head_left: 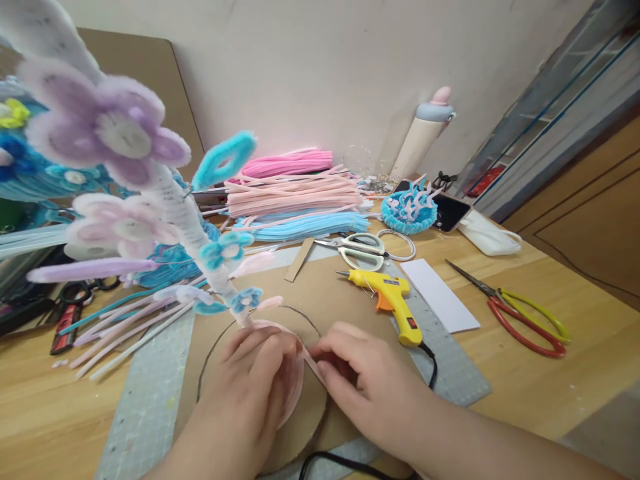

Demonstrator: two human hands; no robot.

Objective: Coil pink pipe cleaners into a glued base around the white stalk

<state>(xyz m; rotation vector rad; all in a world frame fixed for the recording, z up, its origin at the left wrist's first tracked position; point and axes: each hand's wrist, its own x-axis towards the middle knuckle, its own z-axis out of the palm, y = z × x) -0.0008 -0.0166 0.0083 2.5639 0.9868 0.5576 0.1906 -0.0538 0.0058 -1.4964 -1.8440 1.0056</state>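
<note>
Room btwn flower stem [180, 207] & glue gun [396, 292] — stem blocks L hand [253, 383] fwd.

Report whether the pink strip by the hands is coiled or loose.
Mostly coiled: curved rings of the pink strip show beside the left hand; one length runs off to the right hand.

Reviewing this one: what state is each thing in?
Left hand, on coil
Right hand, pinching strip
Coil, partly covered
Glue gun, lying down, cord attached
Red-yellow shears, blades together
White scissors, blades look together
Bottle, lid on
Phone, screen dark
</note>
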